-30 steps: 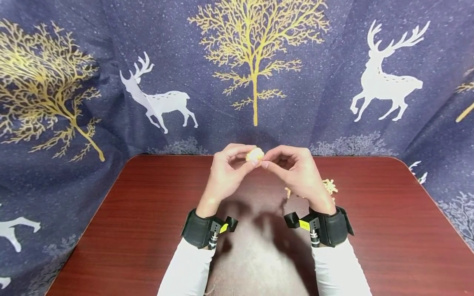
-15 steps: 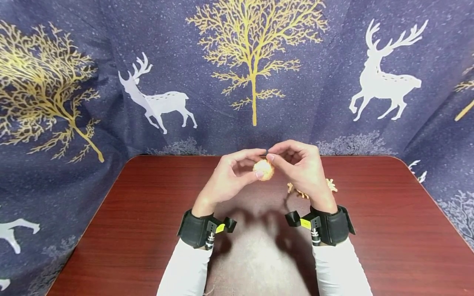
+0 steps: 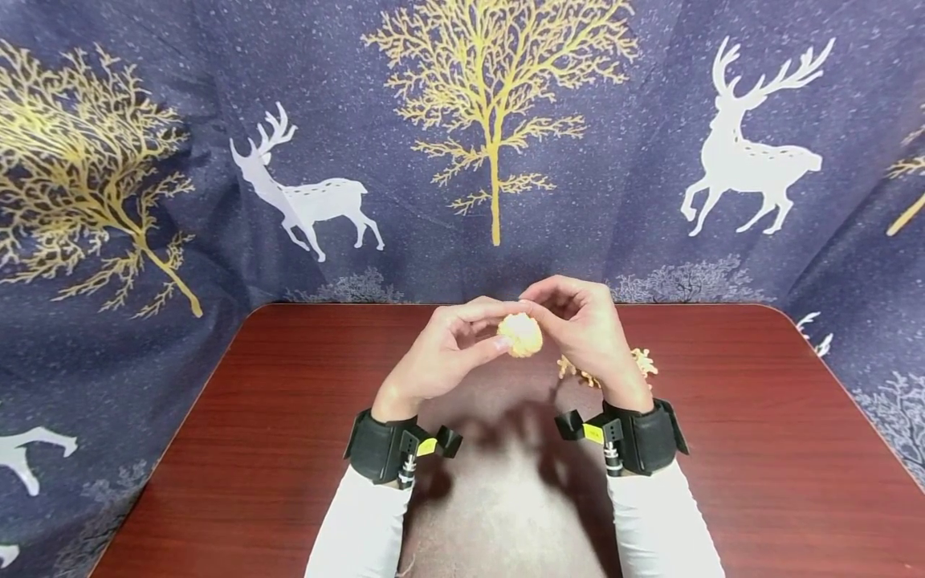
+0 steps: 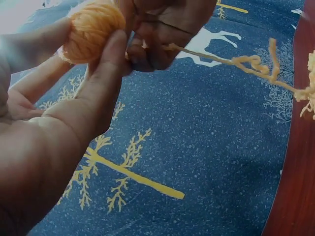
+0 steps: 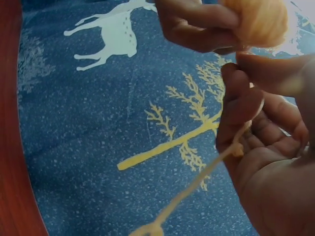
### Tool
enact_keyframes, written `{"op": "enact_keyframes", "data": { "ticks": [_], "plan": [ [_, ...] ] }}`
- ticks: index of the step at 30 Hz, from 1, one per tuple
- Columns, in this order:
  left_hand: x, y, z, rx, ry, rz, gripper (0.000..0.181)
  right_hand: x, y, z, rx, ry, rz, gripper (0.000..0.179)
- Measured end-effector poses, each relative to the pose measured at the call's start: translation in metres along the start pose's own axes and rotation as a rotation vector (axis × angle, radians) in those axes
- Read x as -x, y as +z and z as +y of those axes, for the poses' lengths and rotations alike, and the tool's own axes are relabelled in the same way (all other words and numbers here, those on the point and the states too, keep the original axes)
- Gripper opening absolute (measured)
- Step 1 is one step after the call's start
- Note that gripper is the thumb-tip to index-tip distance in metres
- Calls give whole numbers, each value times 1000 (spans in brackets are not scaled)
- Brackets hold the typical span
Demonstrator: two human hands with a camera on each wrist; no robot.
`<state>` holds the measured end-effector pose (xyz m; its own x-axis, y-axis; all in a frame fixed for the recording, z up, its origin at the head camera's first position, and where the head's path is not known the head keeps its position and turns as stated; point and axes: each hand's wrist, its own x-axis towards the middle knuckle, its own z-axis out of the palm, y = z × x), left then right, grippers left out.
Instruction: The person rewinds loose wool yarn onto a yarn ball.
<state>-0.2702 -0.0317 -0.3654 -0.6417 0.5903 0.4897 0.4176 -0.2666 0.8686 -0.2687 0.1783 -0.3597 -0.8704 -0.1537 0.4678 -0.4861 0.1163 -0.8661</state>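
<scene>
A small round ball of pale orange yarn is pinched between the thumb and fingers of my left hand, above the table's far part. In the left wrist view the wound strands of the yarn ball show clearly. My right hand is right beside it, thumb and index finger pinching the yarn. From under its curled fingers a yarn strand trails out in the right wrist view. The strand leads to a loose, tangled yarn pile, partly hidden behind the right wrist in the head view.
A reddish-brown table with rounded far corners lies below the hands. Behind it hangs a dark blue cloth printed with gold trees and white deer. Each wrist wears a black strap with a small camera.
The yarn ball has shifted right and slightly toward the person, with the left hand. Against the ball, the right hand's fingertips have moved from its right side to its upper edge.
</scene>
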Motion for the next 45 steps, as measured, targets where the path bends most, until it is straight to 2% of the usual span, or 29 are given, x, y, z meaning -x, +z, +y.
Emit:
{"op": "enact_keyframes", "data": {
  "ticks": [4, 8, 12, 19, 25, 28, 30, 33, 37, 39, 42, 45],
  "plan": [
    [-1, 2, 1, -34, 6, 110, 36, -1, -2, 1, 47, 49, -81, 7],
    [-2, 3, 3, -14, -20, 249, 35, -2, -1, 1, 105, 63, -156, 8],
    [-4, 3, 2, -27, -24, 361, 34, -1, 1, -1, 140, 87, -187, 5],
    [-7, 2, -4, -151, -5, 464, 35, 2, 2, -5, 148, 84, -212, 4],
    [-6, 5, -7, -242, -4, 500, 34, 3, 1, -10, 92, 55, -192, 6],
    [-5, 5, -6, -293, -29, 484, 34, 4, 1, -12, 40, 27, -175, 8],
    [-5, 6, -7, -304, -51, 446, 35, 4, 0, -13, 10, 1, -163, 9],
    [-5, 6, -7, -322, -87, 359, 38, 4, -1, -14, -18, -20, -136, 10],
    [-4, 5, -7, -354, -116, 234, 46, 3, -2, -13, 1, -17, -78, 9],
    [-3, 5, -5, -342, -123, 172, 50, 3, -3, -13, 5, -15, -50, 9],
    [-2, 6, -2, -253, -117, 87, 54, 3, -4, -11, -10, -17, -18, 9],
    [-2, 6, 0, -194, -87, 35, 59, 3, -5, -10, -45, -17, 2, 9]
  ]
}}
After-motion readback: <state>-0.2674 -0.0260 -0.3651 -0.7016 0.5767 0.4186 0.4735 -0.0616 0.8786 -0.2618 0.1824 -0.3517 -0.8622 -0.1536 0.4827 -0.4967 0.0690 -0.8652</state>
